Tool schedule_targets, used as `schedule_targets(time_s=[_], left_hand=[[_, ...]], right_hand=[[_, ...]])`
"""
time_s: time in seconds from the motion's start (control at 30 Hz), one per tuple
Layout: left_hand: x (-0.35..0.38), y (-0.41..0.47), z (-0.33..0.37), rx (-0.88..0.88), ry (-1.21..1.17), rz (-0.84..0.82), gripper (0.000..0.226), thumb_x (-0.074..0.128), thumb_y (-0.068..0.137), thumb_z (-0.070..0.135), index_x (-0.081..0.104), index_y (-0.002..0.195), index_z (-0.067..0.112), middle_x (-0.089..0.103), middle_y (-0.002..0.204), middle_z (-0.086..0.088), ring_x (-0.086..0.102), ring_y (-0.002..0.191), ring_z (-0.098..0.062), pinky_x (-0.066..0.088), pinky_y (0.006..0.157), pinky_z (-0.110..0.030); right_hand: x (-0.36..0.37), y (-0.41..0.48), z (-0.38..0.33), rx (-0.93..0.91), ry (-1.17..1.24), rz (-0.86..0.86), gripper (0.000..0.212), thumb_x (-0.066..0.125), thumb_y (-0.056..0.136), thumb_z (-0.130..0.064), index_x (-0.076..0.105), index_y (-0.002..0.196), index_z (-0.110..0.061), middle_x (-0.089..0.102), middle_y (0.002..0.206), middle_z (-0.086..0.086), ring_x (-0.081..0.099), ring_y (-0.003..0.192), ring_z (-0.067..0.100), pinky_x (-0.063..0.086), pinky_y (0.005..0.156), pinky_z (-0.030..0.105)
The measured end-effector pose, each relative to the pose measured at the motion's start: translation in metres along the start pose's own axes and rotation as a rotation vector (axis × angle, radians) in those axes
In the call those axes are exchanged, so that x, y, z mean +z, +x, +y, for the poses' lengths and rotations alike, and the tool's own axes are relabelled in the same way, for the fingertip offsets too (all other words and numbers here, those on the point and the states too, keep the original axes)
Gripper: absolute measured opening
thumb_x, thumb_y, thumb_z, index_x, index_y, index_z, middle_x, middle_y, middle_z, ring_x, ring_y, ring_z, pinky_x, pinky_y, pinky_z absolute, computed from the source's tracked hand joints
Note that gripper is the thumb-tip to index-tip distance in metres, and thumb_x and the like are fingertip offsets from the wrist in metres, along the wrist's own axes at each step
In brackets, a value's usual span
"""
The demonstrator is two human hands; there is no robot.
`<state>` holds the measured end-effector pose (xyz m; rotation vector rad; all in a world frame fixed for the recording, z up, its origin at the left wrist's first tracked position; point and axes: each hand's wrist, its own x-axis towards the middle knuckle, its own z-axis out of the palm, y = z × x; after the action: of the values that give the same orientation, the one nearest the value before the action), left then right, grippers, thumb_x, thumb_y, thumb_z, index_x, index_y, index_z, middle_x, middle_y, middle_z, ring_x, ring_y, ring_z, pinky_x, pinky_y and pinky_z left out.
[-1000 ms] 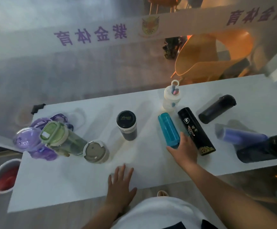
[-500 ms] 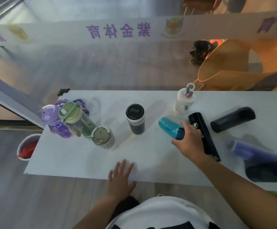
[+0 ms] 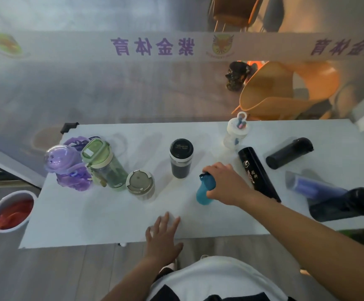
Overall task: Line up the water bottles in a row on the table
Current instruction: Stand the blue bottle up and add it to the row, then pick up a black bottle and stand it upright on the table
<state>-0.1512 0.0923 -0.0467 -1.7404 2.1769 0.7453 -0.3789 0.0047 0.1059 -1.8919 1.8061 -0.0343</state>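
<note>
My right hand grips the teal bottle, which stands nearly upright on the white table. To its left stand a black-capped bottle, a grey-lidded cup, a green bottle and a purple bottle. A white bottle stands at the back. Lying on their sides at the right are a tall black flask, a black bottle, a purple-blue bottle and a large dark bottle. My left hand rests flat on the table's near edge.
A white bin with red contents stands on the floor left of the table. Orange chairs sit beyond the far edge, behind a white banner with purple characters.
My right hand has lifted the teal bottle from lying on its side to nearly upright and shifted it slightly left. My left hand has stayed on the table edge.
</note>
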Motion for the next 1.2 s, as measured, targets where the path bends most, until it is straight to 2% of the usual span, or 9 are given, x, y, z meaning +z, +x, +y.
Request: schedule_targets(time_s=[0.13,0.33,0.5,0.6,0.7,0.8,0.9,1.07,1.2], left_hand=[[-0.002,0.001,-0.009,0.045,0.015,-0.020,0.079,0.049,0.086,0.058,0.007,0.151,0.045,-0.009,0.163,0.003,-0.005,0.150,-0.023,0.007,0.118,-0.050],[-0.018,0.010,-0.008,0.080,0.003,-0.028,0.075,0.049,0.087,0.058,0.015,0.151,0.042,0.004,0.163,0.001,0.005,0.149,-0.027,0.009,0.119,-0.045],[-0.028,0.019,-0.007,0.139,-0.021,-0.097,0.074,0.050,0.088,0.056,0.016,0.152,0.040,0.001,0.163,0.000,0.002,0.149,-0.028,0.007,0.120,-0.048],[-0.030,0.020,-0.001,0.188,-0.001,-0.121,0.072,0.048,0.089,0.056,0.015,0.151,0.039,0.003,0.163,0.001,0.003,0.149,-0.027,0.007,0.119,-0.049],[-0.035,0.021,0.013,0.222,-0.022,-0.178,0.071,0.048,0.090,0.056,0.016,0.151,0.040,0.003,0.164,0.002,0.003,0.149,-0.026,0.006,0.120,-0.050],[-0.040,0.019,0.036,0.257,-0.029,-0.239,0.072,0.049,0.090,0.055,0.014,0.152,0.039,0.005,0.164,0.002,0.004,0.150,-0.025,0.008,0.120,-0.048],[-0.042,0.015,0.062,0.312,-0.033,-0.279,0.072,0.051,0.090,0.053,0.014,0.151,0.041,0.005,0.164,0.003,0.005,0.150,-0.025,0.008,0.121,-0.047],[-0.039,0.015,0.122,0.328,-0.103,-0.274,0.072,0.054,0.091,0.050,0.014,0.150,0.043,0.010,0.163,0.005,0.011,0.149,-0.024,0.012,0.121,-0.046],[-0.036,0.017,0.179,0.242,-0.231,-0.276,0.074,0.058,0.091,0.048,0.014,0.150,0.042,0.015,0.162,0.007,0.018,0.147,-0.020,0.020,0.120,-0.044]], right_hand=[[0.008,0.001,-0.011,0.033,-0.026,-0.010,0.058,0.063,0.071,-0.025,0.049,0.127,-0.026,0.048,0.121,0.000,0.039,0.107,0.027,0.048,0.087,0.041],[0.012,-0.002,-0.019,0.067,-0.027,0.013,0.061,0.064,0.073,-0.023,0.047,0.131,-0.027,0.048,0.125,-0.003,0.043,0.111,0.027,0.049,0.085,0.043],[0.009,-0.010,-0.017,0.100,0.048,0.040,0.078,0.069,0.074,-0.042,0.034,0.143,-0.033,0.039,0.144,-0.006,0.041,0.125,0.025,0.044,0.099,0.048],[-0.002,-0.022,-0.009,0.170,0.181,0.132,0.075,0.067,0.081,-0.050,0.033,0.146,-0.033,0.032,0.154,-0.007,0.033,0.138,0.020,0.034,0.111,0.045],[-0.004,-0.042,0.015,0.270,0.337,0.265,0.066,0.062,0.086,-0.051,0.038,0.144,-0.030,0.036,0.152,-0.006,0.034,0.139,0.017,0.034,0.112,0.042],[0.004,-0.063,0.051,0.401,0.411,0.350,0.063,0.064,0.085,-0.049,0.043,0.140,-0.026,0.046,0.141,-0.001,0.049,0.121,0.017,0.043,0.100,0.034],[0.016,-0.084,0.089,0.488,0.443,0.358,0.059,0.068,0.082,-0.042,0.049,0.134,-0.021,0.056,0.129,0.005,0.055,0.106,0.016,0.044,0.089,0.028],[0.042,-0.121,0.144,0.595,0.591,0.369,0.063,0.073,0.084,-0.030,0.045,0.139,-0.018,0.052,0.137,0.009,0.049,0.125,0.023,0.043,0.099,0.037],[0.056,-0.140,0.189,0.579,0.547,0.264,0.073,0.077,0.079,-0.031,0.044,0.142,-0.016,0.048,0.143,0.008,0.045,0.131,0.024,0.039,0.106,0.038]])
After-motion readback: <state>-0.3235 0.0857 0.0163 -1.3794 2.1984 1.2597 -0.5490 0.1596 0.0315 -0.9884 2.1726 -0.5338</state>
